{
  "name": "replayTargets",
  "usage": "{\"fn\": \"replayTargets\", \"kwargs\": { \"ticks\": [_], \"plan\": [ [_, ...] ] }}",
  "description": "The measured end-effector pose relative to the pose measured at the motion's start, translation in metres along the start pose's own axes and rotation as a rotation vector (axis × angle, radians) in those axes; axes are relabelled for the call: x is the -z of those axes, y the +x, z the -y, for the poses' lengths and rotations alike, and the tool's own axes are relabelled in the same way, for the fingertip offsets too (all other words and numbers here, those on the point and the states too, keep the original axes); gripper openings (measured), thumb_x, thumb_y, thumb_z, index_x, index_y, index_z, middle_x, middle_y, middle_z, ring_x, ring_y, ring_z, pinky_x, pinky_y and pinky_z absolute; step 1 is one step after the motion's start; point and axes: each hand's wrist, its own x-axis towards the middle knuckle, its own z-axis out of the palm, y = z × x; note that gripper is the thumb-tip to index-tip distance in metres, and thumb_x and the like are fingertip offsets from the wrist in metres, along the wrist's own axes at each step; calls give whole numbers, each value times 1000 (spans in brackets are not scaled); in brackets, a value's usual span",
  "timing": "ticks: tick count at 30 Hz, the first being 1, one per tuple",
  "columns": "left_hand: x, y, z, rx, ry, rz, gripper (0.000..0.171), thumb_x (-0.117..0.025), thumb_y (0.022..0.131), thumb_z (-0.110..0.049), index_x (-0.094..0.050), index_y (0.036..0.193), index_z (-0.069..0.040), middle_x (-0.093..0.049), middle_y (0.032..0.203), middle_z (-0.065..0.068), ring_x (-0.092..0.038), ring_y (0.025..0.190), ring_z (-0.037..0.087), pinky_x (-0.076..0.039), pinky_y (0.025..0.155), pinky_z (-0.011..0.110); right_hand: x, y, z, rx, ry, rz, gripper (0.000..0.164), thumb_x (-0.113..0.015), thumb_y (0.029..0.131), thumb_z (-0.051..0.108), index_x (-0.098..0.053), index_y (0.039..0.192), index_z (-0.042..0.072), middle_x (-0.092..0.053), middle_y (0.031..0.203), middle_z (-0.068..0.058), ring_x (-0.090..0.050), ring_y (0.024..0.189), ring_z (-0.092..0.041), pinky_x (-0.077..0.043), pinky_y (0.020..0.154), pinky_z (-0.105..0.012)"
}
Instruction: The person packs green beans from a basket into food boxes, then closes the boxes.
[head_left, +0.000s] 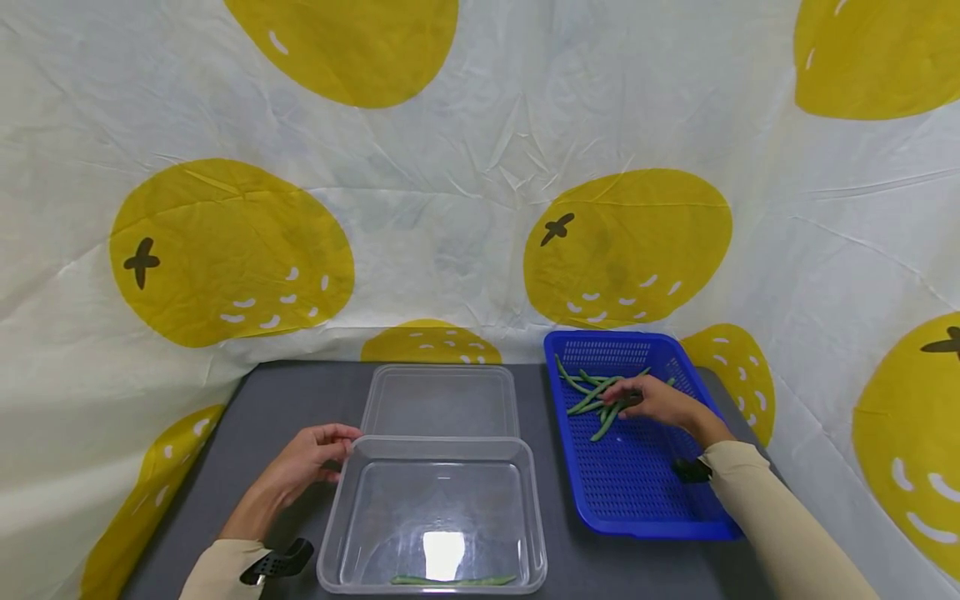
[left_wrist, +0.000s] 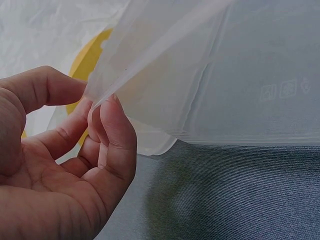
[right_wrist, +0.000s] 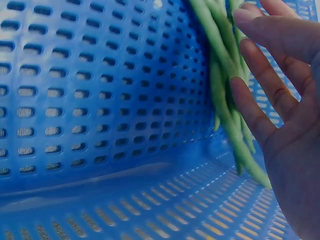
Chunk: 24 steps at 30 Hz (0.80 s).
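Observation:
My left hand [head_left: 339, 443] pinches the near-left corner rim of a clear plastic tub [head_left: 341, 500]; the left wrist view shows the thumb and fingertips [left_wrist: 107, 107] meeting at that rim [left_wrist: 150, 60]. A couple of green beans [head_left: 453, 580] lie along the tub's near wall. My right hand [head_left: 621, 397] reaches into a blue perforated basket [head_left: 637, 492], its fingers fairly straight and resting on a small pile of green beans [head_left: 592, 392]. In the right wrist view the fingers [right_wrist: 260, 105] lie against the beans [right_wrist: 225, 90] over the basket's mesh [right_wrist: 100, 100].
A second clear tray or lid [head_left: 442, 400] lies just behind the tub. Everything sits on a dark grey tabletop [head_left: 285, 400]. A white cloth with large yellow fruit prints [head_left: 480, 208] hangs behind and to both sides.

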Motion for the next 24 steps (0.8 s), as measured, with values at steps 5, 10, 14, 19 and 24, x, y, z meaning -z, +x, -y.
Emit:
{"fn": "replayTargets", "kwargs": {
  "ticks": [5, 10, 14, 19, 24],
  "plan": [
    [-1, -1, -1, 1, -1, 2, 39, -59, 102, -15, -56, 133, 8, -68, 114, 14, -64, 92, 23, -55, 71, 37, 1, -1, -5, -34, -39, -7, 34, -65, 93, -7, -62, 127, -11, -66, 124, -29, -57, 119, -52, -51, 96, -52],
    [-1, -1, -1, -2, -1, 0, 39, -59, 102, -14, -56, 133, 9, -68, 114, 14, -64, 92, 23, -55, 71, 37, 0, -1, -11, -26, -95, -32, 31, -65, 93, -7, -65, 124, -9, -68, 121, -26, -61, 116, -48, -48, 96, -58],
    [0, 0, 0, -2, -6, 1, 38, -58, 102, -13, -55, 133, 9, -68, 113, 15, -64, 93, 23, -55, 71, 37, -1, 0, -16, -26, -138, -86, 30, -66, 91, -8, -68, 121, -4, -70, 119, -22, -62, 115, -45, -46, 97, -61],
    [0, -1, 0, 0, -7, -3, 38, -59, 101, -12, -55, 132, 10, -68, 111, 14, -64, 92, 23, -55, 71, 37, -1, 2, -20, -54, -206, -140, 28, -68, 89, -10, -71, 116, -1, -71, 117, -19, -62, 114, -42, -46, 98, -62],
    [-1, -2, -1, 2, -6, -6, 39, -60, 100, -13, -56, 132, 9, -68, 111, 14, -63, 92, 23, -55, 71, 38, -2, 3, -20, -90, -234, -144, 26, -68, 88, -11, -72, 112, -1, -72, 112, -16, -64, 110, -40, -48, 96, -60]
  ]
}}
